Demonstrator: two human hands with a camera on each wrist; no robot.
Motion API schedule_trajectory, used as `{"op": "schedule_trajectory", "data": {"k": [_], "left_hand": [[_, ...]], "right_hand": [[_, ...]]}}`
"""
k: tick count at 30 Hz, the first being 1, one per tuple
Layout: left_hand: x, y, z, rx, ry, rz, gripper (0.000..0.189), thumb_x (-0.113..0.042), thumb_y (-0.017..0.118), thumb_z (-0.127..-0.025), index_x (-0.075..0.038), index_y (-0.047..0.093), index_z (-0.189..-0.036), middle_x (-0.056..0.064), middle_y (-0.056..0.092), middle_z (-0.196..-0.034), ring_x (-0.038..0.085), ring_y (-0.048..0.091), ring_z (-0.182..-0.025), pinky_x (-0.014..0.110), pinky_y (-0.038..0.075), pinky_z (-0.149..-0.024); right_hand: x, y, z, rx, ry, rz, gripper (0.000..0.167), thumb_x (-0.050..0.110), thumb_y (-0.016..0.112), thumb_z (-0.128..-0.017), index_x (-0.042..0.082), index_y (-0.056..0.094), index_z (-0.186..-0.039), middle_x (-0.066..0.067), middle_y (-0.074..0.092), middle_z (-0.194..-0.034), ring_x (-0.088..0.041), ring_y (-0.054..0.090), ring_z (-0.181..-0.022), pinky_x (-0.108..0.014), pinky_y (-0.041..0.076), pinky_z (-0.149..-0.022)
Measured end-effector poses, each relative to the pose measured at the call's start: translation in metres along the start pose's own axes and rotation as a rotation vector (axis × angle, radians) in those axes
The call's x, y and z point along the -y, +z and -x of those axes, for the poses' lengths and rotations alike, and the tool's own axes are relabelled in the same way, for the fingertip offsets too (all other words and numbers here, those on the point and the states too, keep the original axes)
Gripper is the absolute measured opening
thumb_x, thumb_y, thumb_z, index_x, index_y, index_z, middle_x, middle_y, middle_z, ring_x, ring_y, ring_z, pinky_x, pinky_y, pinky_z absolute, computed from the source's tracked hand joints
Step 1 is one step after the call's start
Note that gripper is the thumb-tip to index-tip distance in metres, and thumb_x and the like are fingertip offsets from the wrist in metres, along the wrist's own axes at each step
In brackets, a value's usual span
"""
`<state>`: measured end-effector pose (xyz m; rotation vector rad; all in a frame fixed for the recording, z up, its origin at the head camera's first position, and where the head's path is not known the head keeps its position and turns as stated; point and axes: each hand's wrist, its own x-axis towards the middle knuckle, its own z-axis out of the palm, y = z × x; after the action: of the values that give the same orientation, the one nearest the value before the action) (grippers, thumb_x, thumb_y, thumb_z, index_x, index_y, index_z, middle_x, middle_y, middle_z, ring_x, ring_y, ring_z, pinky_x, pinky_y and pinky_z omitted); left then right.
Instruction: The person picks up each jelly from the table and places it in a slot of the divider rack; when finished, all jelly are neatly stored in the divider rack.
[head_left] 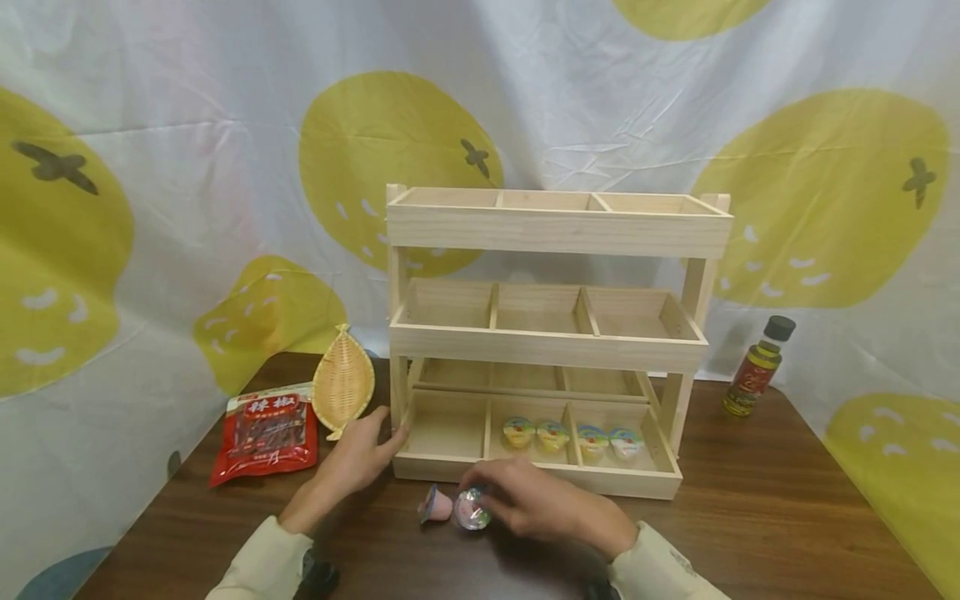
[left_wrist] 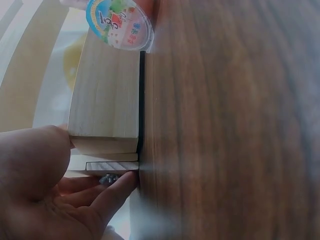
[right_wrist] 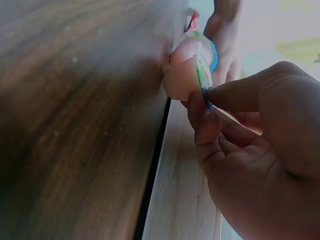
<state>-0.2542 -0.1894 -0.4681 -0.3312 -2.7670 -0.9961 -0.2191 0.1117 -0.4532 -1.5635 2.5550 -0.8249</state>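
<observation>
Pale wood forms the three-tier rack (head_left: pixel 558 231) on the brown bench (head_left: pixel 780 500), its lowest front tray bearing four small lidded jelly cups (head_left: pixel 552 436), two in the middle compartment and two in the right. Before that tray's front edge, toward its left corner, the right hand (head_left: pixel 528 500) pinches a pink jelly cup with a shiny printed lid (head_left: pixel 472 510); a second pink cup (head_left: pixel 437 504) lies tipped just beside it. The left hand (head_left: pixel 360 454) grips the rack's front left corner. From the head its fingertips are hard to see; the left wrist view shows thumb and bent fingers about the wood. Only the right wrist view shows the pinch on the lid's rim and the rounded pink body, which partly hides the second cup. Whether the held cup touches the bench, I cannot tell.
</observation>
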Motion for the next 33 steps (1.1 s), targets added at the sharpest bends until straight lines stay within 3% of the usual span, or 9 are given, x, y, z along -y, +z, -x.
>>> {"op": "schedule_trajectory", "data": {"k": [5,10,15,20,21,26,28,33], "left_hand": [[0.001,0.000,0.000,0.006,-0.007,0.000,0.025,-0.030,0.066,-0.109,-0.005,0.067,-0.111,0.004,0.065,-0.085,0.019,0.061,-0.081,0.038,0.052,-0.073],[0.004,0.002,0.000,-0.015,0.024,0.002,0.026,-0.030,0.066,-0.108,-0.004,0.066,-0.109,0.005,0.065,-0.084,0.021,0.061,-0.080,0.041,0.052,-0.073],[0.011,0.006,0.000,-0.060,0.099,0.024,0.030,-0.035,0.066,-0.107,-0.005,0.064,-0.102,0.004,0.061,-0.079,0.022,0.058,-0.075,0.041,0.049,-0.067],[0.009,0.005,0.000,-0.048,0.090,0.041,0.035,-0.040,0.064,-0.107,-0.006,0.063,-0.101,0.005,0.061,-0.079,0.024,0.059,-0.075,0.043,0.051,-0.068],[0.015,0.007,-0.001,-0.060,0.115,0.035,0.037,-0.042,0.063,-0.108,-0.006,0.063,-0.101,0.005,0.060,-0.078,0.023,0.058,-0.074,0.042,0.050,-0.067],[0.010,0.005,0.000,-0.044,0.088,0.018,0.027,-0.033,0.065,-0.108,-0.006,0.064,-0.104,0.004,0.061,-0.080,0.021,0.059,-0.076,0.040,0.050,-0.068],[0.002,0.001,0.001,-0.018,0.038,0.009,0.023,-0.028,0.068,-0.107,-0.005,0.065,-0.106,0.005,0.062,-0.081,0.021,0.060,-0.078,0.040,0.051,-0.071],[0.001,0.000,0.000,0.006,-0.002,0.003,0.024,-0.028,0.068,-0.108,-0.005,0.066,-0.111,0.005,0.064,-0.085,0.020,0.060,-0.081,0.038,0.051,-0.073]], "right_hand": [[0.002,-0.001,0.000,0.008,-0.012,0.009,0.025,0.003,0.066,-0.104,0.009,0.074,-0.126,-0.001,0.077,-0.122,-0.011,0.071,-0.116,-0.029,0.056,-0.105],[0.004,0.000,-0.001,0.028,0.042,0.021,0.033,0.021,0.070,-0.106,0.011,0.070,-0.137,-0.001,0.073,-0.131,-0.012,0.067,-0.117,-0.027,0.054,-0.104],[0.006,0.002,-0.001,0.012,0.066,0.049,0.039,0.038,0.077,-0.102,0.014,0.073,-0.132,0.001,0.073,-0.126,-0.011,0.066,-0.110,-0.025,0.054,-0.098],[0.011,0.005,0.000,-0.024,0.080,0.123,0.051,0.049,0.079,-0.099,0.013,0.071,-0.135,0.001,0.072,-0.128,-0.012,0.067,-0.115,-0.029,0.056,-0.101],[0.011,0.005,0.000,-0.031,0.079,0.135,0.051,0.048,0.079,-0.098,0.012,0.071,-0.134,0.000,0.073,-0.127,-0.011,0.067,-0.115,-0.029,0.056,-0.101],[0.013,0.006,0.001,-0.028,0.074,0.151,0.040,0.041,0.081,-0.098,0.015,0.074,-0.128,0.004,0.071,-0.121,-0.006,0.065,-0.110,-0.025,0.056,-0.098],[0.014,0.005,0.001,-0.012,0.082,0.138,0.038,0.039,0.081,-0.098,0.016,0.075,-0.129,0.004,0.070,-0.122,-0.006,0.064,-0.110,-0.023,0.055,-0.097],[0.013,0.003,0.001,0.008,0.079,0.111,0.037,0.036,0.082,-0.098,0.018,0.077,-0.130,0.003,0.072,-0.124,-0.008,0.065,-0.113,-0.025,0.055,-0.098]]}}
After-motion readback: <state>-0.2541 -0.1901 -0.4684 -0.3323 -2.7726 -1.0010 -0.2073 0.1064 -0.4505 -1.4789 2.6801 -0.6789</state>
